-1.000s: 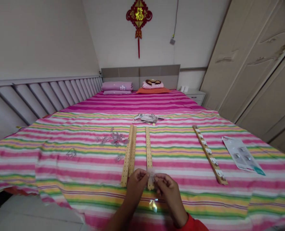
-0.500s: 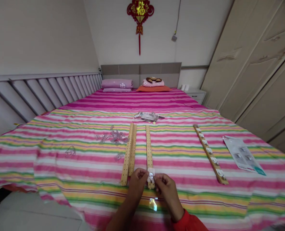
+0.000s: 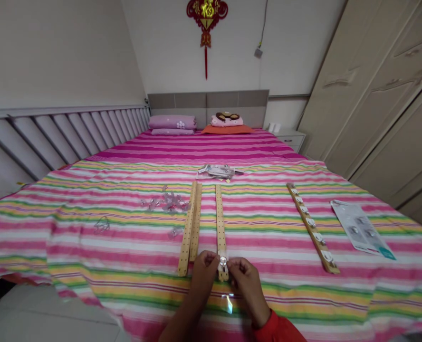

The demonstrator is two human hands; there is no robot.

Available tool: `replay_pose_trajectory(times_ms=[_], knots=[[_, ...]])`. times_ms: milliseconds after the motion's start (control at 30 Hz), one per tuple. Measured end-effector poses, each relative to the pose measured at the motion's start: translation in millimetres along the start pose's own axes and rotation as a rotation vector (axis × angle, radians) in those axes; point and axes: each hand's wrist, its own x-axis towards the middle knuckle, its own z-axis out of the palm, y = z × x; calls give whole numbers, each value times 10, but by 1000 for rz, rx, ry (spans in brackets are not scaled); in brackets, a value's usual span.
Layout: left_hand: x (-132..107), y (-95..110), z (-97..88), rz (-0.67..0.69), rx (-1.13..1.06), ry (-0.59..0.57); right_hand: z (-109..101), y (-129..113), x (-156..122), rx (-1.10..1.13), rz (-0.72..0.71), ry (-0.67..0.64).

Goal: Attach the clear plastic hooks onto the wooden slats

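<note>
My left hand (image 3: 203,271) and my right hand (image 3: 245,280) meet at the near end of a perforated wooden strip (image 3: 220,225) lying on the striped bed sheet (image 3: 118,242). Both pinch a small clear adhesive hook with a metal prong (image 3: 223,261) held over that end of the strip. Two more wooden strips (image 3: 190,226) lie side by side just to the left. A small clear plastic piece (image 3: 227,303) lies on the sheet below my hands.
A wooden strip with several white hooks on it (image 3: 312,228) lies to the right, beside a flat plastic packet (image 3: 362,230). Loose clear hooks (image 3: 168,204) are scattered to the left; more packaging (image 3: 218,171) lies farther back. Pillows (image 3: 172,122) at the headboard, wardrobe (image 3: 385,104) on the right.
The clear hook between my fingers has turned so its white pad and metal prong face up, and it sits lower on the strip's end. The hands have barely moved.
</note>
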Motion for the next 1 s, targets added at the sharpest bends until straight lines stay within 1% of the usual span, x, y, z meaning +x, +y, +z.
replay_pose_trajectory(times_ms=[100, 267, 400, 500, 567, 700, 800, 900, 1000], knots=[[5, -48, 2, 10, -1, 6, 6, 3, -13, 10, 1, 1], [13, -113, 15, -17, -36, 24, 12, 9, -12, 24, -5, 21], [22, -141, 27, -21, -33, 41, 4, 54, 0, 5, 29, 20], [46, -154, 18, -27, -27, 3, -7, 85, -2, -26, 34, 15], [72, -148, -2, -38, -15, -46, -14, 79, -4, -41, -9, 21], [121, -76, -45, -21, 116, -107, -12, 11, 33, -86, -142, 48], [127, 0, -41, 2, 232, -118, 14, -33, 115, -132, -140, 76], [119, 30, -6, 37, 306, -83, 48, -35, 205, -186, -135, 101], [133, -7, 36, 47, 326, -34, 62, 2, 266, -244, -162, 117]])
